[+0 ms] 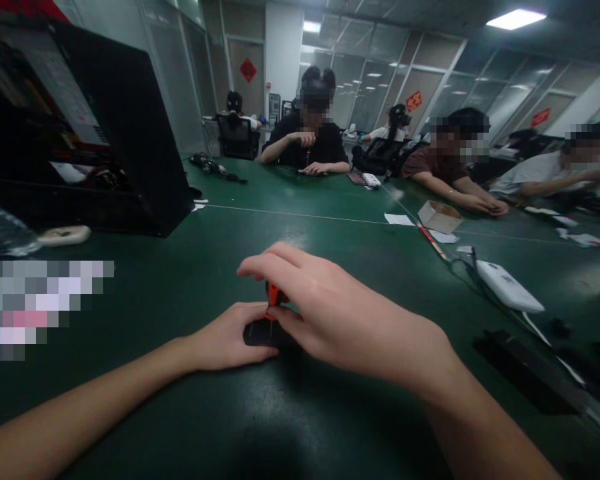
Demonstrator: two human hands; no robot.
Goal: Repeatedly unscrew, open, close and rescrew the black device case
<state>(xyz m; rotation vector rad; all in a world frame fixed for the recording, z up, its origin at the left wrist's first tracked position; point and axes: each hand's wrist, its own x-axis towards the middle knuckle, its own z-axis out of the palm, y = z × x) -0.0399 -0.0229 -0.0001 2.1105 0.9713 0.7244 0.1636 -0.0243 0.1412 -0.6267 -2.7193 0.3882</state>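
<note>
My right hand (325,300) is closed on the orange-and-black handle of a small screwdriver (275,298). The screwdriver stands nearly upright, its thin shaft pointing down at a flat black piece (257,335) on the table. Thumb and fingers of my left hand (230,337) grip that black piece from its left side. Much of the piece is hidden beneath my right hand, and I cannot tell what kind of part it is.
A large open black case (165,147) stands at the left on the green table (190,413). To the right lie a white power bank (510,285) with a cable, a small open box (439,217) and dark items. Several people sit around, one opposite (310,133) holding a screwdriver.
</note>
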